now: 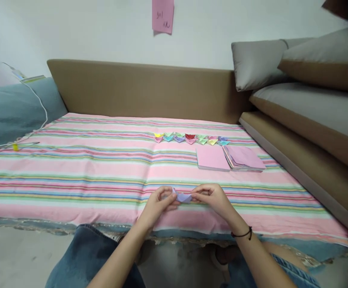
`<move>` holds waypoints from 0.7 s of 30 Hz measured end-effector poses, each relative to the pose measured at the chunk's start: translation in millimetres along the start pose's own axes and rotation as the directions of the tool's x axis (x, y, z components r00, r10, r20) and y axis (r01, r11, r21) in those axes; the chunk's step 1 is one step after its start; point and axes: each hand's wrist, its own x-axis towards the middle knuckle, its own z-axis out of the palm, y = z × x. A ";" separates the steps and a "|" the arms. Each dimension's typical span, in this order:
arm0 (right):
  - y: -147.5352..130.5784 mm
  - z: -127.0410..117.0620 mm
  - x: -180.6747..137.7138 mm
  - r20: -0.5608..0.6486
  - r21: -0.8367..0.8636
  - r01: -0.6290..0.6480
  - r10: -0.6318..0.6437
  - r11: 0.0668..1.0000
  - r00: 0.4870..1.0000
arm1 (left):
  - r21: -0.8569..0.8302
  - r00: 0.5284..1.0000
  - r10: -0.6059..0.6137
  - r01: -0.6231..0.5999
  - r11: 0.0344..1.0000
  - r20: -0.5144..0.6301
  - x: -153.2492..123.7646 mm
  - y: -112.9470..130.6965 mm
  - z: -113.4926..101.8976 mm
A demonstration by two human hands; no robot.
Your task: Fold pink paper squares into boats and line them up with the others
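A small lavender folded paper boat (pixel 183 197) is held between my two hands, above the striped cloth near its front edge. My left hand (pixel 163 199) pinches its left end between thumb and fingers. At the opposite end, the thumb and fingertips of my right hand (pixel 211 195) are closed on the paper. Farther back, several folded paper boats (pixel 191 139) stand in two close rows, in yellow, red, green, blue, pink and purple. Between them and my hands lie a stack of pink square paper (pixel 212 158) and a looser stack of coloured paper (pixel 244 158).
The pink striped cloth (pixel 87 168) covers the seat, with a brown backrest (pixel 144 88) behind. Grey and brown cushions (pixel 318 108) pile up at right. A white cable (pixel 43 108) and a thin pointed tool (pixel 27 143) lie at left. A pink note (pixel 163 16) hangs on the wall.
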 end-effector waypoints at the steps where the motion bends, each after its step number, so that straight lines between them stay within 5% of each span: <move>1: -0.2 1.3 0.7 -0.009 -0.005 0.012 -0.012 1.000 1.000 | -0.033 1.000 -0.018 0.018 0.999 -0.003 -0.5 -0.8 0.9; 7: -3.1 5.2 13.2 -0.012 -0.077 0.102 -0.103 0.992 0.995 | -0.093 0.998 0.027 -0.032 0.995 -0.049 6.6 -8.4 -0.2; 12: -21.1 -23.0 40.5 -0.062 -0.151 0.164 -0.175 0.975 0.983 | -0.069 0.990 0.009 -0.019 0.997 -0.139 12.6 -12.9 -0.4; 17: -49.1 -58.1 88.6 -0.073 -0.385 0.274 -0.325 0.881 0.943 | -0.029 0.994 0.024 -0.028 0.999 -0.104 15.3 -27.1 1.1; 21: -59.5 -43.9 148.1 -0.052 -0.437 0.325 -0.384 0.839 0.922 | -0.050 0.999 0.027 -0.029 0.998 -0.036 17.8 -40.2 0.9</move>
